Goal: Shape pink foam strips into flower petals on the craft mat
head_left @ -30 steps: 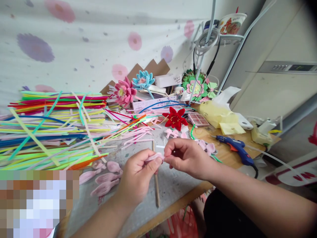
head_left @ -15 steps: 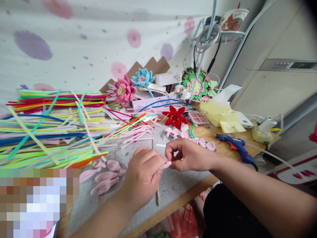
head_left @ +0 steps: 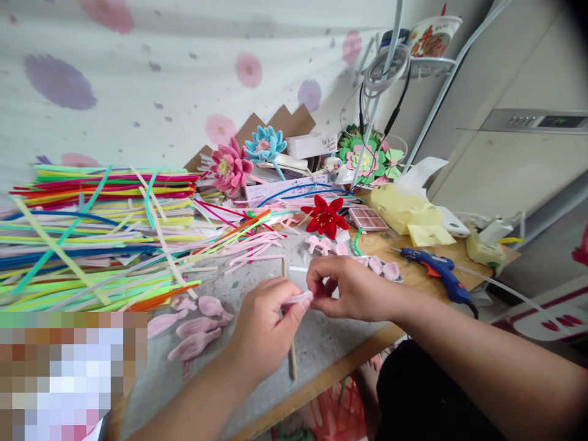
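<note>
Over the grey mat [head_left: 331, 346], my left hand [head_left: 266, 324] pinches a pale pink pipe-cleaner petal [head_left: 299, 298] between thumb and fingers. The thumb and fingertips of my right hand [head_left: 344, 289] are closed on its right end. My left fingers hide part of the piece. Under the left hand lies a thin wooden stick [head_left: 293, 361]. Several finished pale pink petals [head_left: 195, 344] rest on the mat left of that hand. Small curled pink pieces [head_left: 375, 265] lie just beyond the right hand, near a red pipe-cleaner flower [head_left: 325, 217].
Heaps of coloured pipe cleaners [head_left: 92, 239] cover the left side. Pink [head_left: 229, 165] and blue [head_left: 265, 146] flowers stand at the back. A blue glue gun [head_left: 436, 269] lies at the right, near a yellow tissue pack [head_left: 399, 205]. The table's wooden edge [head_left: 275, 416] runs along the front.
My left fingers have opened out around the petal, with the thumb now along it, and more of it shows. My right hand stays almost in place, at its end.
</note>
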Tool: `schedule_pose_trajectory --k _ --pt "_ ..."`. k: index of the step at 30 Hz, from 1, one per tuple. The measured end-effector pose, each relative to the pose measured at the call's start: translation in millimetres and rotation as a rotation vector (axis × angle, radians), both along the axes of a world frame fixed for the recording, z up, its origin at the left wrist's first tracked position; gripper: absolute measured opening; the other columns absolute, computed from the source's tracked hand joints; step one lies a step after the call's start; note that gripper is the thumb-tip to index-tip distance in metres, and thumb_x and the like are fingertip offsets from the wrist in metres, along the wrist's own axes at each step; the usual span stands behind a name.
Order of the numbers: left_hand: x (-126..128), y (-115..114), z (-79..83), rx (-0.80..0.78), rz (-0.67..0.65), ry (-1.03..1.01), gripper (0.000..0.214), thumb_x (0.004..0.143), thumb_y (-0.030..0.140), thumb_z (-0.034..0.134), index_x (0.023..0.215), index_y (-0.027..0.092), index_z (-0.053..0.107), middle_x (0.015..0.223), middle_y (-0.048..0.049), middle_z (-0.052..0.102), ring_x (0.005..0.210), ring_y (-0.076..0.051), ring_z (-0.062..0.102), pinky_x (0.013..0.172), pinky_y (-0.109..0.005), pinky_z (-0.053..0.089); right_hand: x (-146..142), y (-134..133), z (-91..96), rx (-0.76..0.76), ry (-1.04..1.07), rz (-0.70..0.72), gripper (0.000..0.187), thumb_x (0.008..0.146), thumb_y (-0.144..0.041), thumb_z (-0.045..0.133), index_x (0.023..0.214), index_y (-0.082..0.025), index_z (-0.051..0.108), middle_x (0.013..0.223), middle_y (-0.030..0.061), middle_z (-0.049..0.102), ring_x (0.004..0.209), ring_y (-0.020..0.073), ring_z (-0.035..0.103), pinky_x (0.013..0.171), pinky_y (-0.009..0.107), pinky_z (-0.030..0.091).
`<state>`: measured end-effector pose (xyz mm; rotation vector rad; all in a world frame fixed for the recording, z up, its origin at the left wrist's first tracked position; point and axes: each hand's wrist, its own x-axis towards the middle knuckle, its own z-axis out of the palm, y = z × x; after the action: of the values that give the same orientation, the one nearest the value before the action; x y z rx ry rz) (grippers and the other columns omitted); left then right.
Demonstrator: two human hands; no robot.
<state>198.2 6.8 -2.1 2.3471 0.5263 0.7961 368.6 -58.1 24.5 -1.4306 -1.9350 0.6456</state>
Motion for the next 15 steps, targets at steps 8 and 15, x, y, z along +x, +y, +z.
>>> schedule_pose_trajectory --k 8,15 --pt "-1.9 0.2 -1.6 0.348 -0.043 -0.014 0.020 0.080 0.007 0.045 0.068 0.016 0.059 0.067 -0.0023 0.057 0.069 -0.017 0.050 0.073 -0.034 0.034 4.1 2.5 -5.2 -0.005 -0.063 0.033 0.010 0.066 -0.006 0.060 0.068 -0.014 0.055 0.069 -0.0012 0.055 0.061 0.0085 0.050 0.055 0.018 0.041" --pt "1.7 0.5 -3.4 -0.632 -0.014 -0.033 0.030 0.082 0.032 0.054 0.057 0.017 0.048 0.053 0.0033 0.045 0.053 -0.010 0.042 0.052 -0.023 0.031 -1.3 -1.8 3.0 0.076 -0.046 0.010 0.004 0.072 -0.009 0.062 0.073 -0.012 0.060 0.071 0.0014 0.058 0.062 0.0088 0.051 0.057 0.019 0.042"
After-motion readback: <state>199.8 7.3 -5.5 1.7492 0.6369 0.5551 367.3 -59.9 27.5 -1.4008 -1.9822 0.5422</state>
